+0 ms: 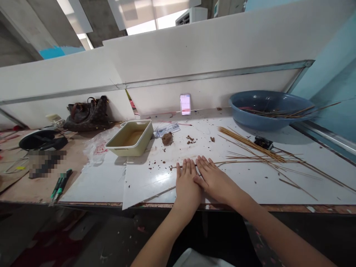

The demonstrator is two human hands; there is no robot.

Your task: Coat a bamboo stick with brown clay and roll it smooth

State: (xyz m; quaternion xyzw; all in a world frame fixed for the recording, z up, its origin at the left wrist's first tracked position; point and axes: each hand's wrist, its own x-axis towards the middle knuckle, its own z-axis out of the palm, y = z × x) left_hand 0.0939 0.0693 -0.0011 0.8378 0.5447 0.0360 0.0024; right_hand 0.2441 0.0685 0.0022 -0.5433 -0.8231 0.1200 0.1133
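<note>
My left hand (187, 187) lies flat, palm down, on the white board, fingers stretched forward. Beside it, my right hand (215, 180) is also flat, its thumb touching or overlapping my left hand. A thin brown stick (226, 162) runs sideways under the fingers of both hands, its left end poking out past my left fingers. Closer to the front edge, another thin stick (161, 193) slants under my left hand. Ahead of my fingers sit a brown lump (167, 138) and small brown crumbs (190, 139). What lies beneath my palms is hidden.
A bundle of thin sticks (247, 142) and loose sticks lie right, beside a small black object (263, 142). Behind them stands a blue basin (261, 120) holding sticks. Left are a rectangular tub (125, 152), a plastic bag (96, 148), pliers (61, 184) and a handbag (87, 115). A phone (185, 104) leans on the partition.
</note>
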